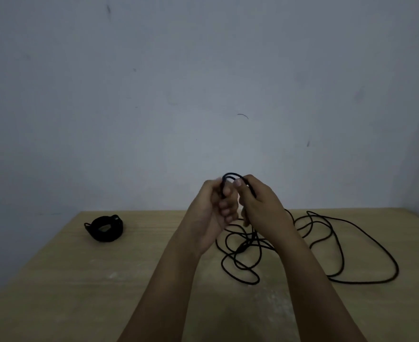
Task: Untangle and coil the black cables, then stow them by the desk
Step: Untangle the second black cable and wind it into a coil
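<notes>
Both hands are up over the light wooden counter (154, 255): left hand (214, 211) and right hand (260, 203) each pinch one loop of the loose black cable (351, 243), its tangle sprawled just below them. Finished black cable coil (106, 228) sits well left.

The desk (104, 280) has a pale wood-grain top, matt and smooth, with a few whitish scuffed patches. The loose cable (366, 245) lying on it looks like matt black rubber or plastic, with a smooth, thin jacket; the dim light makes it hard to be sure. The coiled cable (104, 228) is the same dull black, tightly wound. The wall (203, 70) is flat, matt painted plaster with small dark marks.
</notes>
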